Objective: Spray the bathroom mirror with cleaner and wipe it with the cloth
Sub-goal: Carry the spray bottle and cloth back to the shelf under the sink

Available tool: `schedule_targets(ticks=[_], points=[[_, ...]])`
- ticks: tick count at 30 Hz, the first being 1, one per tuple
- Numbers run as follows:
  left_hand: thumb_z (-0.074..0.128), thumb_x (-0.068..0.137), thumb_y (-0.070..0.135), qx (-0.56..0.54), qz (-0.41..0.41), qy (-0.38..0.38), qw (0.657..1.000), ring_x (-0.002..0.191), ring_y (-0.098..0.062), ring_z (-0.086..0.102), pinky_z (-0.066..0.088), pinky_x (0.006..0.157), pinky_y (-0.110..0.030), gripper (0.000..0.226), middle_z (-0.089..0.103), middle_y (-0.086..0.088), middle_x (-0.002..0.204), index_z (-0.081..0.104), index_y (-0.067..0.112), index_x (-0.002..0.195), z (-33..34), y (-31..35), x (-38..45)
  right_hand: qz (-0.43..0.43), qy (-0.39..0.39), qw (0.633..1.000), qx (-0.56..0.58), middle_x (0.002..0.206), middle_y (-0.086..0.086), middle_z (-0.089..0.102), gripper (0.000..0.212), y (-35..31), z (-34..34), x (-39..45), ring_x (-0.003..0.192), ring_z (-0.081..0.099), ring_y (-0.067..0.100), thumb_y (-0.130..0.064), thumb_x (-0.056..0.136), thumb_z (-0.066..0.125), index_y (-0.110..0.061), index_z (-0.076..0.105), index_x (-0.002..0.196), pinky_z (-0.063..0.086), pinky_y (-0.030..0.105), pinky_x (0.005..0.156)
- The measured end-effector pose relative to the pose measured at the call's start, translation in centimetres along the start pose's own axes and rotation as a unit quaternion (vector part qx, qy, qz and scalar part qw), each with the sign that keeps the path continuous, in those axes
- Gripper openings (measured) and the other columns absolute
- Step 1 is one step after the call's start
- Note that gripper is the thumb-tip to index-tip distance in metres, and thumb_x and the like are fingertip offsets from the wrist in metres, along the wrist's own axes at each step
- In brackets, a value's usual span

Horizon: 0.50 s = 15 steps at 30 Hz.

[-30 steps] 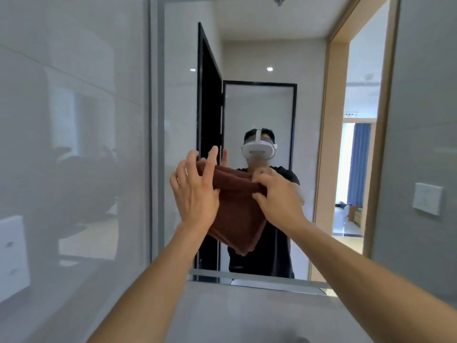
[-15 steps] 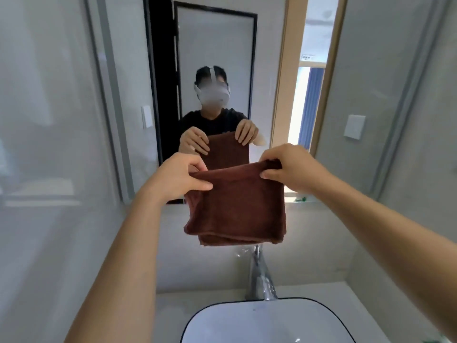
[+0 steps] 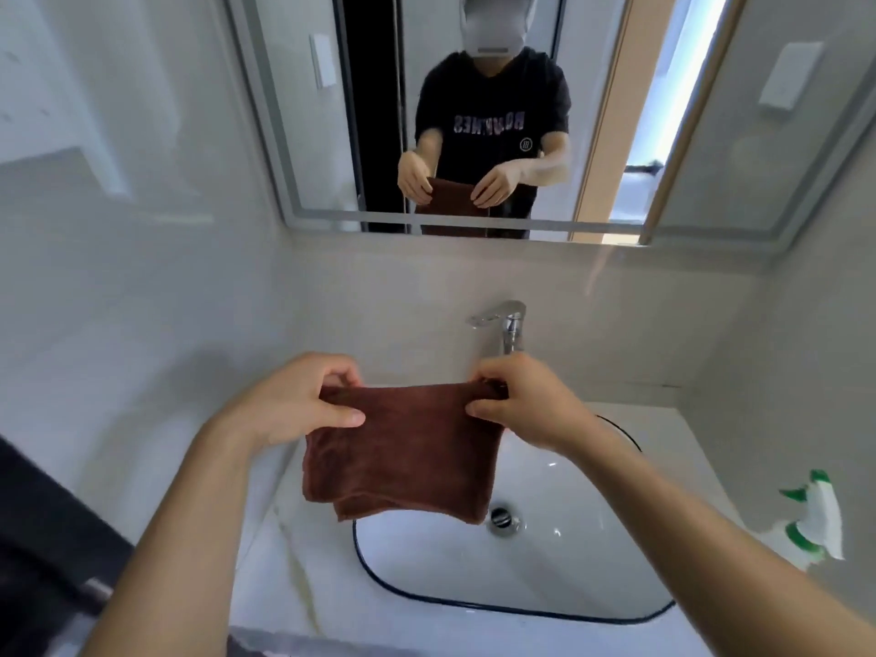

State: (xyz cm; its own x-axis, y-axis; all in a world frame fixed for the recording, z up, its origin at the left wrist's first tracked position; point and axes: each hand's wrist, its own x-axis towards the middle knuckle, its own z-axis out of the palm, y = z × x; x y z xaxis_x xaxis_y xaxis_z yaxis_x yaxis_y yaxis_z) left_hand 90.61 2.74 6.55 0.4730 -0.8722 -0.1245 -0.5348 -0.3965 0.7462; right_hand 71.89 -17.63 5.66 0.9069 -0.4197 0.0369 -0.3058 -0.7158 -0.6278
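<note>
Two hands, left hand [image 3: 289, 403] and right hand [image 3: 526, 400], pinch the brown cloth's [image 3: 403, 452] top corners, fingers clamped on it, above the white sink [image 3: 545, 576] set in a marble table [image 3: 284, 561]. Behind stands a chrome faucet [image 3: 507, 324]; the mirror [image 3: 711, 158] hangs above, and a green-and-white spray bottle [image 3: 815, 519] sits right.

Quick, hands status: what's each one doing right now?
Left hand: pinching the cloth at its top left corner.
Right hand: pinching the cloth's top right corner.
</note>
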Motion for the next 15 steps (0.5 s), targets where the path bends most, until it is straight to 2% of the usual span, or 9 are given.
schedule_targets(ticks=[4,8,12,15], points=[[0.077,0.082,0.003,-0.026,-0.061,-0.036,0.997,0.078,-0.012,0.067,0.049,0.075,-0.028,0.016,0.076,-0.005,0.089,0.067,0.010,0.091,2.2,-2.5,-3.8,0.041,-0.079,0.986,0.139,0.063,-0.004,0.061,0.015,1.6,3.9,-2.4,0.055,0.060,0.012,-0.004,0.082,0.073,-0.018,0.069,0.077,0.047,0.019,0.052],[0.078,0.080,0.007,-0.031,-0.133,-0.077,0.988,0.076,-0.019,0.069,0.053,0.064,-0.033,0.017,0.075,-0.009,0.093,0.068,0.016,0.090,4.2,-6.7,-4.0,0.120,-0.156,0.957,0.212,0.070,0.005,0.064,0.014,3.3,8.4,-3.3,0.054,0.064,0.013,-0.001,0.084,0.072,-0.013,0.069,0.079,0.052,0.022,0.051],[0.082,0.075,0.007,0.023,-0.188,-0.042,0.981,0.070,-0.019,0.064,0.051,0.061,-0.028,0.020,0.069,-0.006,0.085,0.068,0.020,0.081,7.1,-10.9,-0.3,0.222,-0.122,0.950,0.182,0.091,0.014,0.066,0.013,5.5,13.9,-1.2,0.070,0.065,0.023,0.001,0.084,0.068,-0.007,0.069,0.095,0.057,0.029,0.057],[0.082,0.072,0.006,0.034,-0.193,-0.002,0.981,0.079,-0.021,0.065,0.049,0.068,-0.025,0.023,0.069,-0.003,0.084,0.068,0.023,0.078,8.7,-13.4,2.0,0.259,-0.062,0.954,0.139,0.106,0.015,0.068,0.020,6.8,17.0,0.5,0.078,0.063,0.022,-0.002,0.084,0.068,-0.007,0.071,0.103,0.050,0.022,0.055]])
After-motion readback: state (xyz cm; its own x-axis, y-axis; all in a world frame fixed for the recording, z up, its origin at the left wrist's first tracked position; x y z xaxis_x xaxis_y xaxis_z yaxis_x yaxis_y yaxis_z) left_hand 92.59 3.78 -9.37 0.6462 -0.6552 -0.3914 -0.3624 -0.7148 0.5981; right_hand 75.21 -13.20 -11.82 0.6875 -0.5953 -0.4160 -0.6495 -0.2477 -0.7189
